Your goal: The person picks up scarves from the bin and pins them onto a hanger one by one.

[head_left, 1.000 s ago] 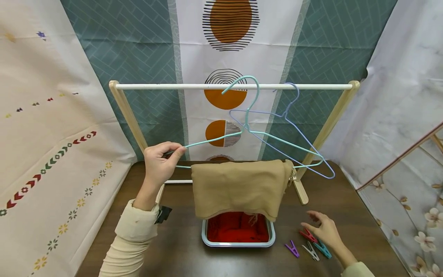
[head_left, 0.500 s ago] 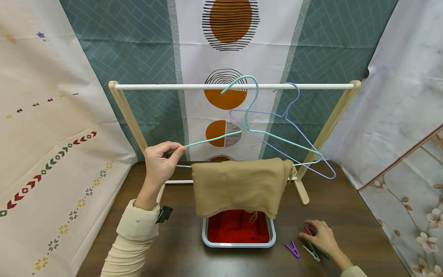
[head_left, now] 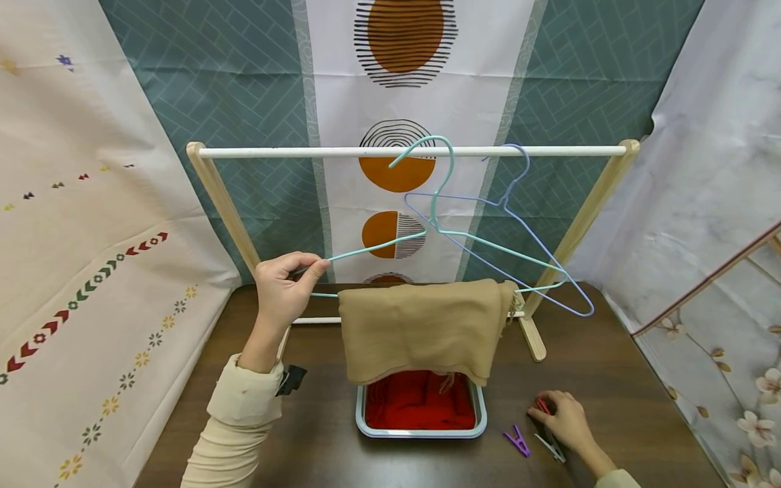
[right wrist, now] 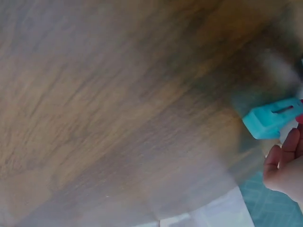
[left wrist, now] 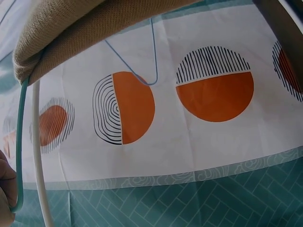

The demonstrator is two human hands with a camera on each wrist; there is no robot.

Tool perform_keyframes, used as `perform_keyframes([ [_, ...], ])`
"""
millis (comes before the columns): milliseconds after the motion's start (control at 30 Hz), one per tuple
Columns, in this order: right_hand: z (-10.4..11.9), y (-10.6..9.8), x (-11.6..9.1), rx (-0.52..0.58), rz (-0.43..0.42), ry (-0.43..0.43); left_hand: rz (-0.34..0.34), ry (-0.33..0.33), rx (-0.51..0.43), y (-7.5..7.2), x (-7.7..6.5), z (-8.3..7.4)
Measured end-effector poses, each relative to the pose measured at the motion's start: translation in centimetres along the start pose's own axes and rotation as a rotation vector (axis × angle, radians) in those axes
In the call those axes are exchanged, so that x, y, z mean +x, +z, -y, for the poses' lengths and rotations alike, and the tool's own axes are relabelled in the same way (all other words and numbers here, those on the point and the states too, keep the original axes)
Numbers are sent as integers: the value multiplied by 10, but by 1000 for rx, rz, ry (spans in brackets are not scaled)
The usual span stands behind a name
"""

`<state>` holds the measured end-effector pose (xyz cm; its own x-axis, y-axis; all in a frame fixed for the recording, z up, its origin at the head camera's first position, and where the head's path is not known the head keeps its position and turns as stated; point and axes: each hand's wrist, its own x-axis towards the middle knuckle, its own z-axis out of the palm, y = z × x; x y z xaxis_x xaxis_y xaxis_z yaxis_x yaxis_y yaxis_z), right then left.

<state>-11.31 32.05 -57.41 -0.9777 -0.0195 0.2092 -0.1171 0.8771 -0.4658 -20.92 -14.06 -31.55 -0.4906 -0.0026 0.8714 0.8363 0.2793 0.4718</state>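
My left hand [head_left: 283,285] pinches the left arm of a mint-green hanger [head_left: 497,249], which it holds up in front of the rack. Folded over the hanger's lower bar hangs a tan knitted cloth [head_left: 421,329] with fringe at its right end. At the lower right, my right hand [head_left: 567,420] pinches a red clothespin [head_left: 542,405] between thumb and fingers, low over the table. Below that hand lies a grey clothespin [head_left: 550,449], with a purple clothespin [head_left: 516,440] to its left. A teal clothespin [right wrist: 270,120] shows beside the fingers in the right wrist view.
A wooden rack with a white rail [head_left: 274,152] stands behind the cloth. On its right side hangs an empty blue hanger [head_left: 549,254]. A grey-rimmed tray [head_left: 421,432] holding red cloth [head_left: 421,403] sits on the brown table [head_left: 323,440], beneath the tan cloth.
My right hand has lowered onto the clothespins and its thumb and fingers have closed on the red one. The left hand stays in place; the tan cloth has shifted very slightly.
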Motion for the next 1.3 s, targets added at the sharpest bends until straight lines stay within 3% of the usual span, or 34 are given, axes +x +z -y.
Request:
perform_keyframes([
  [467,36,-42,22,237,-243,-62,27,-2,14,0,-3,-1],
  [700,59,-65,35,329,-311,-108,30,-5,0,1,-4,-1],
  [900,81,-82,45,509,-328,-138,8,-12,-13,3,-5,-1],
  [1033,98,-97,50,679,-306,-238,9,-8,-16,3,-6,-1],
  [1167,111,-110,53,762,-256,-342,22,-7,1,3,-6,1],
  [1300,121,-120,54,822,-219,-374,24,-10,14,3,-8,1],
])
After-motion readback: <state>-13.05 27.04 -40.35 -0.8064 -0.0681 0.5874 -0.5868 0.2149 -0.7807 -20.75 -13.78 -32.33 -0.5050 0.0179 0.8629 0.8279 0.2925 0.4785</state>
